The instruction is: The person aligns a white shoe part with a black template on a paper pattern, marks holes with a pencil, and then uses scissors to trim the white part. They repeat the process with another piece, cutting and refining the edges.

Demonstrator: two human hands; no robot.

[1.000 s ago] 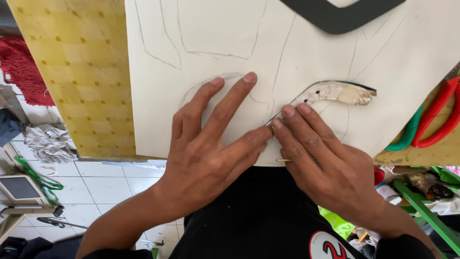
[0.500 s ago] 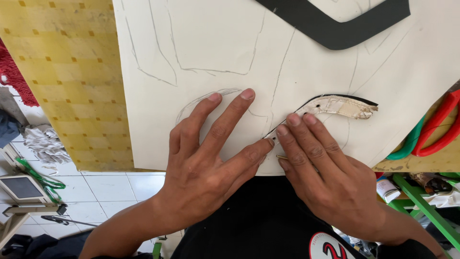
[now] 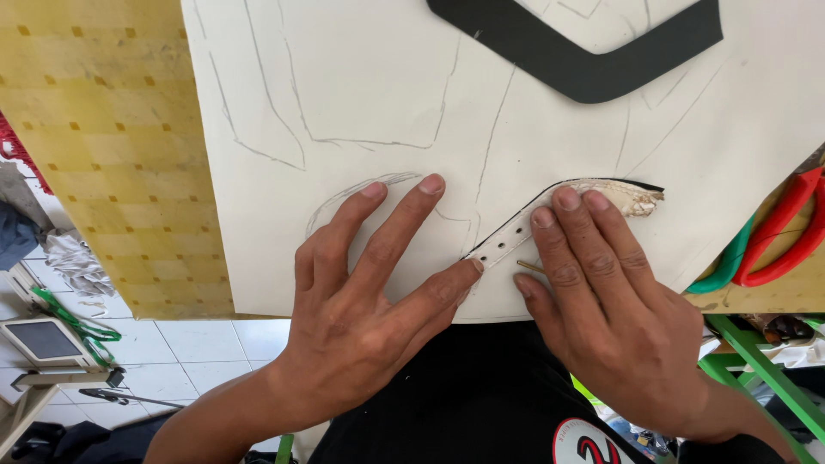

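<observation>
White card sheet (image 3: pixel 361 77) with several pencilled outlines; left hand (image 3: pixel 361 301) and right hand (image 3: pixel 619 301), fingers spread flat, press perforated cream curved pattern piece (image 3: pixel 516 236). Its outline looks partly traced.

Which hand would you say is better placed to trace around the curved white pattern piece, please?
Probably the right hand: a thin pencil-like tip shows under its fingers, beside the pattern piece on the white sheet. The left hand lies flat, thumb pinning the piece's end.
</observation>
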